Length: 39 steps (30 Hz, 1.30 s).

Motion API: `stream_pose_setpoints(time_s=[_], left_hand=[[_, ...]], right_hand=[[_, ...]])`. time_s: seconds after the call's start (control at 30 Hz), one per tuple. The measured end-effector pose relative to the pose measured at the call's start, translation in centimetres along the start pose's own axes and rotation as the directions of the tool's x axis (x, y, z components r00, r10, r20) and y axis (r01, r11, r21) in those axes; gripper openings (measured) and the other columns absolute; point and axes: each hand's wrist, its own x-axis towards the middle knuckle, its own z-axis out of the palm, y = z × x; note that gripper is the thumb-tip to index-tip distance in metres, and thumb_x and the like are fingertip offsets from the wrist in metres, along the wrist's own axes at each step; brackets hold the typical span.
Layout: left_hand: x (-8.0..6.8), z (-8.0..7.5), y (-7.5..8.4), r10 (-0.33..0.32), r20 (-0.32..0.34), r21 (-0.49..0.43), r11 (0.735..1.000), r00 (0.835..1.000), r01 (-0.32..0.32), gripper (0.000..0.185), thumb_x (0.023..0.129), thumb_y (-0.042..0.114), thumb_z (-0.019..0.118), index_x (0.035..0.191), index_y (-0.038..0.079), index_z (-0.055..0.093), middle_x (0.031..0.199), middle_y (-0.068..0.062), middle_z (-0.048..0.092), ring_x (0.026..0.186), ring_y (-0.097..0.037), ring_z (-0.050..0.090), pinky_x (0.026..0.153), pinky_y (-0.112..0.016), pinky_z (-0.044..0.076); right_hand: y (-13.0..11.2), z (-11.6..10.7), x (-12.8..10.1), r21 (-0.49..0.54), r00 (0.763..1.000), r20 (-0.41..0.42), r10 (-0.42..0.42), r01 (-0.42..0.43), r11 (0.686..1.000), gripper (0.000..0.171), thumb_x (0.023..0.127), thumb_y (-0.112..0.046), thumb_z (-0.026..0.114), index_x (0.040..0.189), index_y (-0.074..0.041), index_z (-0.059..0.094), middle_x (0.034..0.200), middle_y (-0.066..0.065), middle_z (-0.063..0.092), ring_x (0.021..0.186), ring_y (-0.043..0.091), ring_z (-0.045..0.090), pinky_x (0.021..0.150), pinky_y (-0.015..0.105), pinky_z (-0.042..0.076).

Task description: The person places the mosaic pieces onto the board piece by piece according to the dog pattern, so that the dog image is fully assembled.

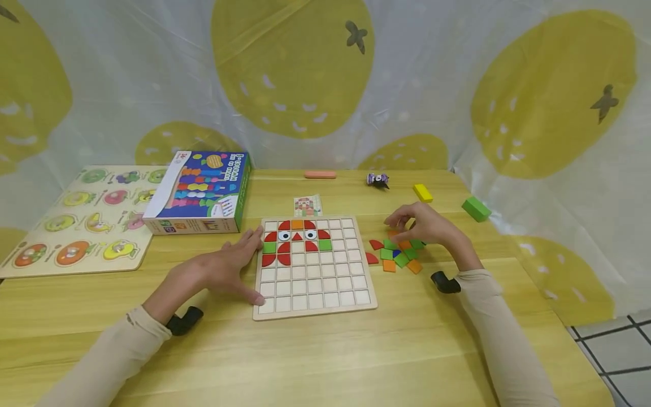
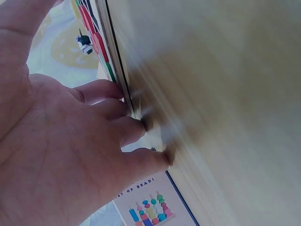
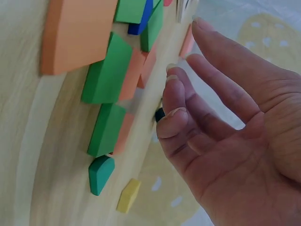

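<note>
A wooden grid board [image 1: 315,302] lies flat on the table, with red, green and orange tiles and two eye tiles set in its upper left cells. My left hand [image 1: 221,272] spreads along the board's left side, thumb at the lower left corner and fingertips at the upper left edge. In the left wrist view its fingers [image 2: 141,162] reach down to the table beside the board. Over the loose tiles [image 1: 386,254] hovers my right hand [image 1: 429,224], fingers loosely bent. The right wrist view shows nothing between them, with green tiles [image 3: 107,70] beside the hand.
Behind the board lies a small pattern card [image 1: 307,206]. A bead-set box [image 1: 198,192] overlaps a fruit puzzle board [image 1: 96,223] on the left. Toward the back are an orange stick [image 1: 320,174], a small purple-and-black figure [image 1: 377,180], a yellow block [image 1: 422,193] and a green block [image 1: 476,209].
</note>
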Motion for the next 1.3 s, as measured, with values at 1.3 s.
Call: stream_pose_setpoints(time_s=[1.3], left_hand=[[-0.29,0.05,0.02,0.014,-0.017,-0.028,0.999,1.0,-0.014,0.145,0.08,0.059,0.092,0.171,0.0,-0.004,0.18,-0.025,-0.001,0.164,-0.049,-0.004,0.127,-0.074,0.007]], right_hand=[[0.56,0.68,0.27,-0.058,0.995,-0.053,0.081,-0.084,0.995,0.019,0.087,0.001,0.088,0.097,0.002,0.073,0.089,0.011,0.072,0.081,0.023,0.066,0.072,0.026,0.056]])
